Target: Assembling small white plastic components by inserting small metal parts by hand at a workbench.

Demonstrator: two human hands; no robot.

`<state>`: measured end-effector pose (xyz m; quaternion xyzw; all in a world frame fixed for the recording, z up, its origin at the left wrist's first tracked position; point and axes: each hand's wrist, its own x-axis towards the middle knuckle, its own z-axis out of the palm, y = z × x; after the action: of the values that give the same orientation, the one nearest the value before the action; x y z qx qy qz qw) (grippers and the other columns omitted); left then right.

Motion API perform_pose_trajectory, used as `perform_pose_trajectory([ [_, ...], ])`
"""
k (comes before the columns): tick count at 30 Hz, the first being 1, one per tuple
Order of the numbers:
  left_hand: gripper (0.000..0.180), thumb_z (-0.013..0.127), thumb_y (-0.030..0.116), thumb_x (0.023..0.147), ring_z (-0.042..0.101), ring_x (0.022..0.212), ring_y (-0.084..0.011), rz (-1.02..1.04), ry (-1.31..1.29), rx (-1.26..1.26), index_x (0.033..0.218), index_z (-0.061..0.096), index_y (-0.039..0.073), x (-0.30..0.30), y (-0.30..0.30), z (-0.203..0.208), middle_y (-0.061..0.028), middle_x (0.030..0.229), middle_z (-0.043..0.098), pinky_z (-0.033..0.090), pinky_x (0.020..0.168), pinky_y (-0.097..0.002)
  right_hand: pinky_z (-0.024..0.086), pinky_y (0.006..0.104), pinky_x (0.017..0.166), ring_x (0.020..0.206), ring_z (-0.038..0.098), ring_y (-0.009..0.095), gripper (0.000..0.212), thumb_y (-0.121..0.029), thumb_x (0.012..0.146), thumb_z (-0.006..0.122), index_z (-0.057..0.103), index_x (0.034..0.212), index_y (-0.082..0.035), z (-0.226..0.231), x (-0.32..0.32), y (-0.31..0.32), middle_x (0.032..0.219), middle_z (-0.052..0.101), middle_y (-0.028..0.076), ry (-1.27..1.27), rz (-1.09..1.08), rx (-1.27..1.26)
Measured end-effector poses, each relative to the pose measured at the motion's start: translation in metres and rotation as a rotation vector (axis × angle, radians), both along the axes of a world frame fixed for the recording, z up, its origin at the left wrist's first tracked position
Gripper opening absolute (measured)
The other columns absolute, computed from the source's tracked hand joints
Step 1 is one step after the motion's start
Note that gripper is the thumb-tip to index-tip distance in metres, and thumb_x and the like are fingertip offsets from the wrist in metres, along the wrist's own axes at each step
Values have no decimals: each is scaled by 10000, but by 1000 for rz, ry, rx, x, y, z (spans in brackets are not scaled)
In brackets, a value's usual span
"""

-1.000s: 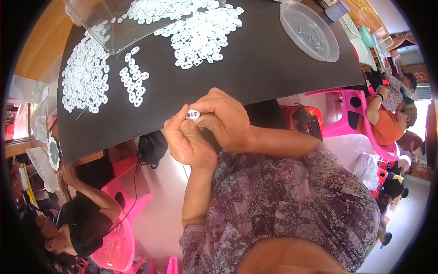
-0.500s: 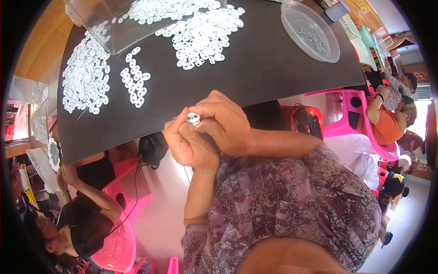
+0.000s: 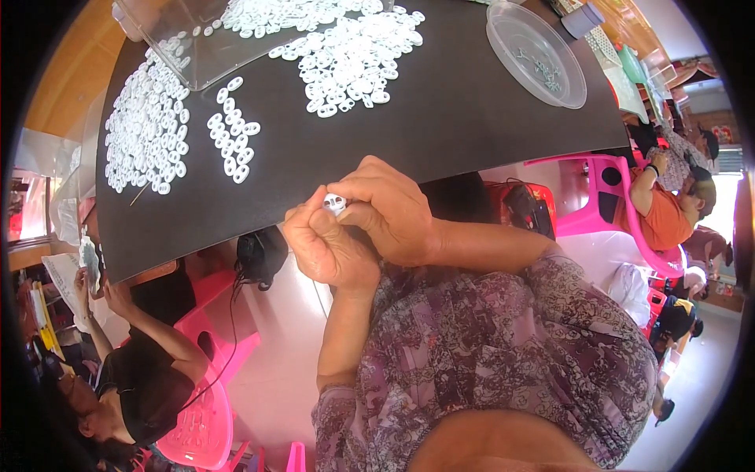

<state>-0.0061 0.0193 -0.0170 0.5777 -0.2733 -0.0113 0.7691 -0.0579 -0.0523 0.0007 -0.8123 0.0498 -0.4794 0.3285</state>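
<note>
Between the fingertips of both hands sits a small white oval plastic piece [image 3: 334, 204] with openings in its face. My left hand [image 3: 329, 245] pinches it from the left, thumb and fingers closed. From the right, my right hand [image 3: 391, 211] grips the same piece with thumb and curled forefinger. Both are held just off the table's front edge. Beyond them on the dark table [image 3: 448, 110] lie a small group of white oval pieces [image 3: 233, 130], a larger pile [image 3: 149, 126] to the left and another pile [image 3: 350, 63] further back.
A clear plastic box [image 3: 197, 75] stands at the back left. At the far right, a round clear tub [image 3: 578, 94] holds small grey parts. A person in black [image 3: 145, 393] sits at the left beside a pink chair [image 3: 200, 433]; another pink chair [image 3: 586, 208] stands at the right.
My hands keep nearly the same pinch on the white piece. The person at the left has raised a hand toward a hanging item by the table edge.
</note>
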Motion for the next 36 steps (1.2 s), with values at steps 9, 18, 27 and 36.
perform_pose_trajectory([
  [9, 286, 468, 256, 960, 506, 716, -128, 59, -98, 64, 948, 522, -24, 2, 0, -1, -64, 805, 514, 437, 633, -259, 433, 313, 556, 653, 544, 240, 279, 9, 747, 661, 563, 1004, 47, -3, -2, 2, 873, 593, 127, -2, 2, 7],
  [18, 275, 470, 247, 960, 501, 679, -128, 45, -79, -1, 915, 531, -17, 1, -1, -9, -62, 778, 519, 428, 595, -249, 431, 310, 534, 626, 539, 237, 261, 40, 757, 630, 563, 1009, 39, -2, -2, 0, 830, 598, 132, -24, 6, -67],
  [27, 251, 459, 197, 963, 496, 697, -120, 9, 2, 7, 940, 559, -32, 5, 1, 1, -57, 791, 519, 416, 616, -241, 442, 312, 571, 664, 548, 241, 268, 17, 764, 646, 564, 1019, 29, -2, 3, 2, 864, 607, 126, -5, 5, -6],
  [36, 223, 481, 159, 957, 478, 707, -54, -28, -90, 87, 964, 588, -37, 7, -1, 12, -43, 885, 569, 394, 601, -180, 440, 304, 599, 686, 557, 222, 283, 13, 727, 679, 591, 994, -20, 13, -11, -8, 880, 614, 88, 74, 5, 39],
])
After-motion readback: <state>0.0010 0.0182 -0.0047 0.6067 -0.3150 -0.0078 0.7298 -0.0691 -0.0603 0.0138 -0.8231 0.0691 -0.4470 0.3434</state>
